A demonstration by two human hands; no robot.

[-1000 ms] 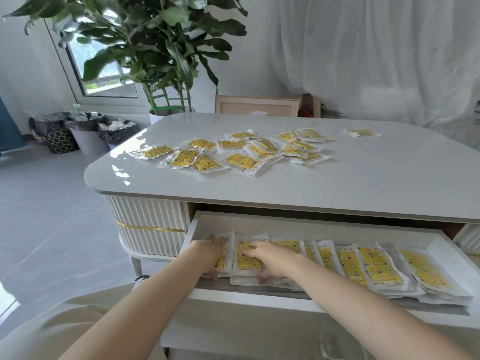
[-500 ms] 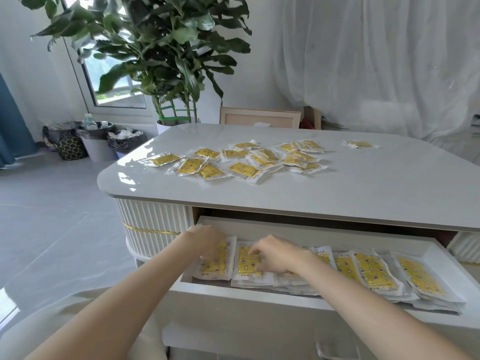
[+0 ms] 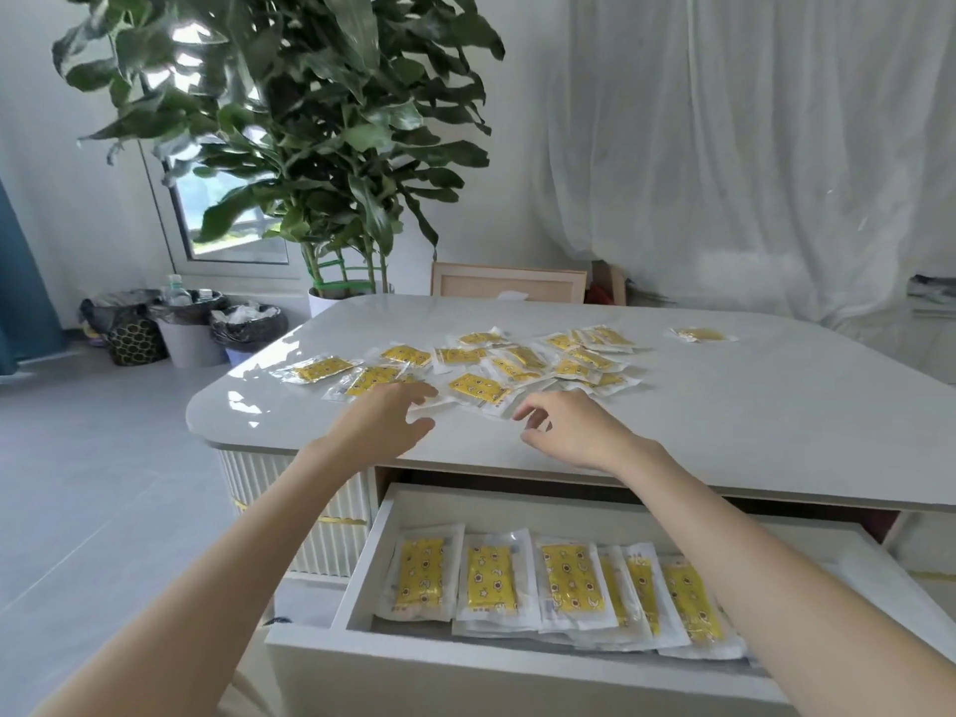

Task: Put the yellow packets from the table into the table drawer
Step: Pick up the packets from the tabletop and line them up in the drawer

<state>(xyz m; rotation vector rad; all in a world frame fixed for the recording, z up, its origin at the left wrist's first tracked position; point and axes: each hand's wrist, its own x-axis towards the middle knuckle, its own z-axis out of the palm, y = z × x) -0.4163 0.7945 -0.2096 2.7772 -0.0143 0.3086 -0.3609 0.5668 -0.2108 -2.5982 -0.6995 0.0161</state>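
Observation:
Several yellow packets [image 3: 478, 388] in clear wrappers lie scattered on the white table [image 3: 724, 421], and one packet [image 3: 702, 334] lies apart at the back right. Below the table's front edge the drawer [image 3: 393, 649] stands pulled out, with a row of yellow packets [image 3: 571, 582] lying flat inside. My left hand [image 3: 385, 414] hovers over the table with fingers spread, its fingertips at the nearest packets on the left. Over the table's front part my right hand [image 3: 566, 426] hangs with loosely curled fingers, just short of a packet, and holds nothing.
A large potted plant [image 3: 320, 147] stands behind the table's left corner. Three bins [image 3: 191, 328] sit on the floor at the left wall. A wooden frame [image 3: 509, 284] leans behind the table, and white curtains [image 3: 750, 147] hang at the back right.
Both hands have left the packets in the drawer and risen over the table top, close to the scattered packets. The view has tilted upward.

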